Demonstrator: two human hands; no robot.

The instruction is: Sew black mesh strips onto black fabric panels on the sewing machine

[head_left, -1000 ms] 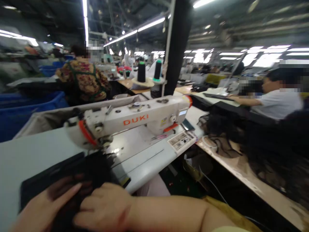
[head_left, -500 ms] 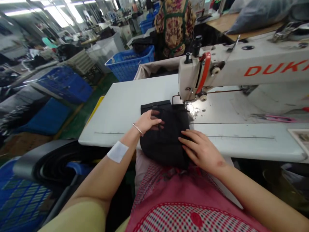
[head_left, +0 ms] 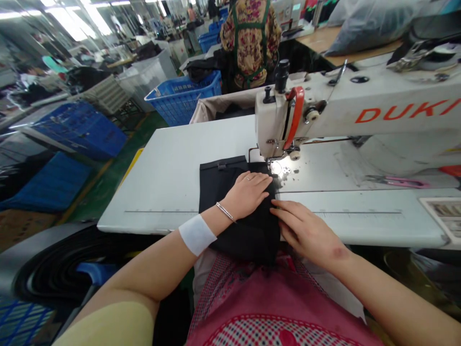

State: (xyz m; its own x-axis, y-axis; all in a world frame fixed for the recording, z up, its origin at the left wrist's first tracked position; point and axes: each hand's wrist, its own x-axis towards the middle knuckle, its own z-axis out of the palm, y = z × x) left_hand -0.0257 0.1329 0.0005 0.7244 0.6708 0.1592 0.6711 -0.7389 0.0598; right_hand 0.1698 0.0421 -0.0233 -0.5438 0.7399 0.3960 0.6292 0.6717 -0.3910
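Note:
A piece of black fabric [head_left: 219, 180] lies on the white sewing table [head_left: 173, 168], its far edge under the needle of the white DUKI sewing machine [head_left: 345, 110]. My left hand [head_left: 248, 192] rests flat on the fabric, fingers stretched toward the presser foot [head_left: 275, 161]. It wears a ring and a thin bracelet, with a white patch on the forearm. My right hand [head_left: 306, 230] lies on the fabric's right edge near the table's front, fingers extended and pressed down. The cloth's near end hangs over the table edge onto my red checked apron.
Pink snips [head_left: 399, 181] lie on the table to the right under the machine arm. A person in a floral top [head_left: 250, 38] sits beyond the table. Blue plastic baskets [head_left: 180, 96] and bins stand on the green floor at left.
The view swung from the room down to the table a second ago. Since half a second ago, my left hand slid right across the fabric toward the needle; my right hand stayed at the right edge.

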